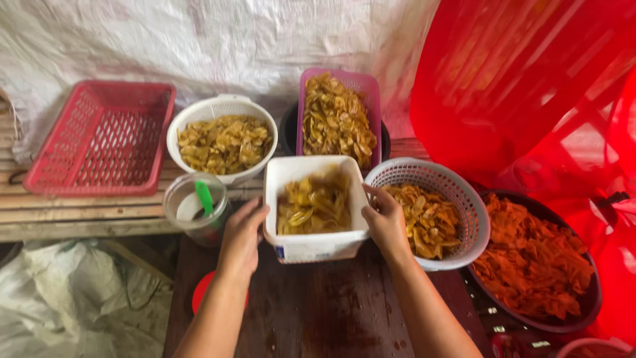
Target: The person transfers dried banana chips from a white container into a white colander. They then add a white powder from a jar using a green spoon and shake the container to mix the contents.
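Tub (311, 242) of yellow chips sits on the dark worktop (318, 311), straight in front of us, mouth up and tipped a little toward us. It is roughly square, so we see no clear long axis. Our left hand (242, 235) grips its left wall, and our right hand (384, 222) clasps its right wall, fingers over the rim.

Just right of the tub, touching it, stands a white mesh basket (464, 199) of chips, and beyond that a dark pan (583, 311) of orange chips. Behind the tub are a purple basket (368, 89) heaped with chips and a white colander (222, 106), also full. Left of the tub is a clear cup (179, 199) with a green spoon (204, 197); further left lies a red crate (99, 136).
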